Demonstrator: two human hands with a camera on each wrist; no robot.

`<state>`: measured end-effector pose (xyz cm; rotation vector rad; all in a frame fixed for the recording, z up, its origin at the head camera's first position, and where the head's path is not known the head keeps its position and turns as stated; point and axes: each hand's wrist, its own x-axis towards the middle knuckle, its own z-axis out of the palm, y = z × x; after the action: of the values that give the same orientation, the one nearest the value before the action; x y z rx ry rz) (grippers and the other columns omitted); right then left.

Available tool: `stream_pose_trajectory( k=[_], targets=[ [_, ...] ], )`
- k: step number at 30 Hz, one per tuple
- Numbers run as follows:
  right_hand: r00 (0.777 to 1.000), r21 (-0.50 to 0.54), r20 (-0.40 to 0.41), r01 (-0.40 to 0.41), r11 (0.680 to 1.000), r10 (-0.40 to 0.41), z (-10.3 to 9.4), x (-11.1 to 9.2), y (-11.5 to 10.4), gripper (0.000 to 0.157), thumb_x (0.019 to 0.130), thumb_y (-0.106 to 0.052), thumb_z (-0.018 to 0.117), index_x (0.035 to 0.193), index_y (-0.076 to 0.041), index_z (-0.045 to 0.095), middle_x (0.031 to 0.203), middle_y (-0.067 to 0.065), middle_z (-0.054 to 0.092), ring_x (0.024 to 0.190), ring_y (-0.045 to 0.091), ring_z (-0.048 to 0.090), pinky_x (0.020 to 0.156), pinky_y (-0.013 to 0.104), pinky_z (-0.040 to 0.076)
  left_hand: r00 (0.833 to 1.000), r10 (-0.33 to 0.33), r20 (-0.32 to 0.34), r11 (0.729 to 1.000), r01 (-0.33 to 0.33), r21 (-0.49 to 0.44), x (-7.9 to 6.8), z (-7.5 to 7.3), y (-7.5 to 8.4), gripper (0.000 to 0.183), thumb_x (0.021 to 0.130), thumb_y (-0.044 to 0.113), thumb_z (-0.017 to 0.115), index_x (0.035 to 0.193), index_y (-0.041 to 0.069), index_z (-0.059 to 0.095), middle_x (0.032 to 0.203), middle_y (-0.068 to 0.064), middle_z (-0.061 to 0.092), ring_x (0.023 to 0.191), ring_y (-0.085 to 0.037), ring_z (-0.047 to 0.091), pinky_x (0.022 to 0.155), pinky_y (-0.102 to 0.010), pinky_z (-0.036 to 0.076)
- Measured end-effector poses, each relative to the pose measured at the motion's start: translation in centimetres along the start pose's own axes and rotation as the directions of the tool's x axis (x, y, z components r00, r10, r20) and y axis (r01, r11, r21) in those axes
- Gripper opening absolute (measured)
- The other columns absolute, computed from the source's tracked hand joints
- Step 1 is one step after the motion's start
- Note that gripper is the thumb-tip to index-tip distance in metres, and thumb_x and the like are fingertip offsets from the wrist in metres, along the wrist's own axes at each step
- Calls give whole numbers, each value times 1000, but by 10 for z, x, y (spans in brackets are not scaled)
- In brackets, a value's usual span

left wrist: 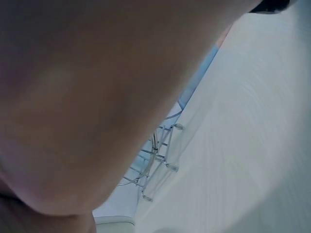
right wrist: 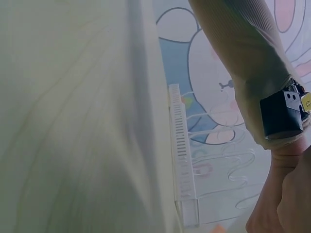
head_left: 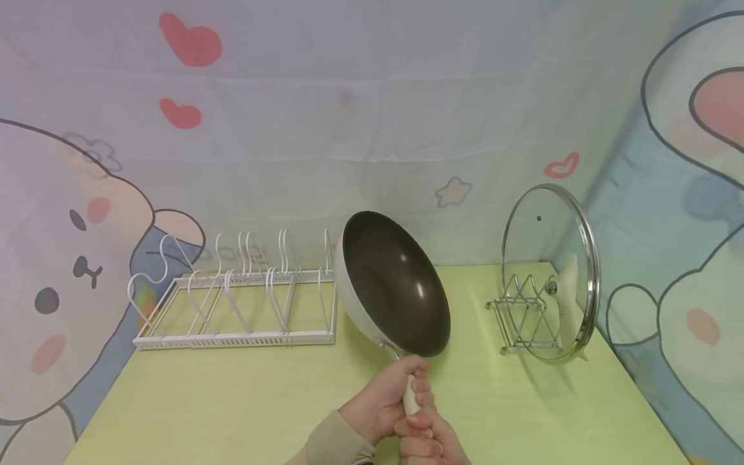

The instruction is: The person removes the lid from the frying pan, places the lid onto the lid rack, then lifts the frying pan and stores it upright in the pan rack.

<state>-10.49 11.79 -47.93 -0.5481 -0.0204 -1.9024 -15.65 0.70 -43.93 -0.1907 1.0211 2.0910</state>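
A wok (head_left: 395,284) with a dark inside and a pale outside is tilted up at the middle of the table, its bowl facing right and toward me. My left hand (head_left: 383,397) grips its cream handle (head_left: 411,395) close to the bowl. Just below, my right hand (head_left: 430,442) holds the handle's lower end, its fingers curled and touching the left hand. In the left wrist view, skin of a hand (left wrist: 82,107) fills much of the picture. The right wrist view has a sleeved forearm (right wrist: 243,63) at the right; the wok is out of sight there.
A white wire rack (head_left: 232,339) with several upright loops stands left of the wok. On the right, a glass lid (head_left: 537,242) with a metal rim stands upright in a small chrome rack (head_left: 502,329). A printed cloth (head_left: 302,116) hangs behind the light yellow-green table (head_left: 244,400).
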Motion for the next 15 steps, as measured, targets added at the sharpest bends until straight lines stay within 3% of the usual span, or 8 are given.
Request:
stream_pose_trajectory(
  k=[15],
  targets=[
    [976,89,213,-59,994,39,3,22,0,42,101,-26,46,63,-18,29,42,-10,25,31,0,21,32,13,16,999,5,52,999,-3,-39,-9,-1,10,33,93,21,53,65,22,34,49,17,36,46,1,43,50,-13,33]
  ],
)
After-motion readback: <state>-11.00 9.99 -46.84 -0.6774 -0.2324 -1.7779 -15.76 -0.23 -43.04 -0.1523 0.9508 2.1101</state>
